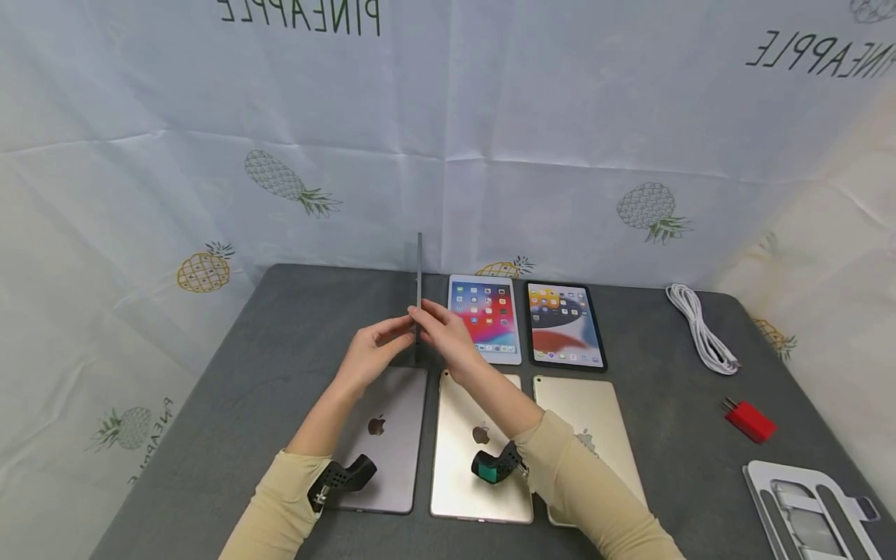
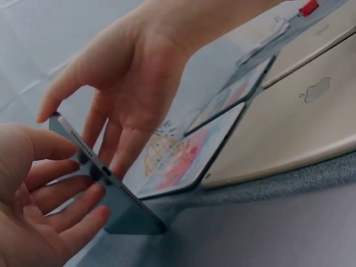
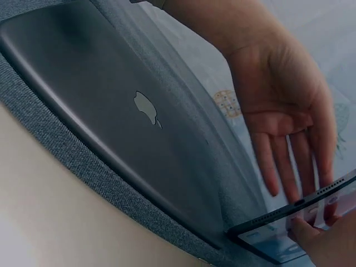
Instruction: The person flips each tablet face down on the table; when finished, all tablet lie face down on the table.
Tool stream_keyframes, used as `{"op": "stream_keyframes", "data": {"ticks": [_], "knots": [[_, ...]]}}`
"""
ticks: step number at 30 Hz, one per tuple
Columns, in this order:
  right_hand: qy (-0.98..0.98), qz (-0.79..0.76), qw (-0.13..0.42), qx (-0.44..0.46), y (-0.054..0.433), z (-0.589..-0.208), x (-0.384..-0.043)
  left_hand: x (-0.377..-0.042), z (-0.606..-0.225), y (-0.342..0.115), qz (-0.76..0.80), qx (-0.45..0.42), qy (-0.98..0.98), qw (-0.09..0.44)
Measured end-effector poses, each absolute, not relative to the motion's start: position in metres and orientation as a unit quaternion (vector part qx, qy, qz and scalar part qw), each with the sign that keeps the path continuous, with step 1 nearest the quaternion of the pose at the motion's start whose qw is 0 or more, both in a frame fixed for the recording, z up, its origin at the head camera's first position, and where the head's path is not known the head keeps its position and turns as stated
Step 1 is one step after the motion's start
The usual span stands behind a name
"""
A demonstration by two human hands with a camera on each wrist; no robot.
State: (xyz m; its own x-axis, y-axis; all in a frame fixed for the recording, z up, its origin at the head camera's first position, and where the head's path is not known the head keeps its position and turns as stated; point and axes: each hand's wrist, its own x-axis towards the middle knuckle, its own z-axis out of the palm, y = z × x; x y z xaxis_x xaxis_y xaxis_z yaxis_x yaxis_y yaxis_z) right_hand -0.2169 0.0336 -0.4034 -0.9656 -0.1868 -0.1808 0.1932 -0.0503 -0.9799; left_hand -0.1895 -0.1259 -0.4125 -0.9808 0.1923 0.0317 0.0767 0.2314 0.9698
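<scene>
A thin tablet [image 1: 419,268] stands upright, edge-on to me, in the head view. Its port edge is toward me in the left wrist view. My right hand [image 1: 448,336] holds it by the near edge; one digit hooks over the corner, the others lie along its right face. My left hand [image 1: 374,354] is at its left face, fingers loosely extended and touching or very near it. The right wrist view shows the lit screen side of this tablet [image 3: 272,239] toward my right hand [image 3: 331,242]. Below lies a grey tablet [image 1: 381,467], back up.
Two tablets lie screen up at the back, one white-framed [image 1: 483,319], one black-framed [image 1: 567,327]. Two gold tablets, a middle one [image 1: 458,474] and a right one [image 1: 602,404], lie face down. A white cable [image 1: 703,330], red charger [image 1: 750,421] and metal stand [image 1: 805,505] are rightward.
</scene>
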Motion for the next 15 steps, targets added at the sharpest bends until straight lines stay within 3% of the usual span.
{"op": "stream_keyframes", "data": {"ticks": [8,15], "knots": [[0.654,-0.749,0.104,0.016,0.036,-0.403,-0.214,-0.194,-0.431,-0.127,0.627,0.06,0.763,0.142],[0.636,-0.766,0.085,0.034,0.037,-0.401,-0.213,-0.203,-0.441,-0.127,0.66,0.03,0.733,0.164]]}}
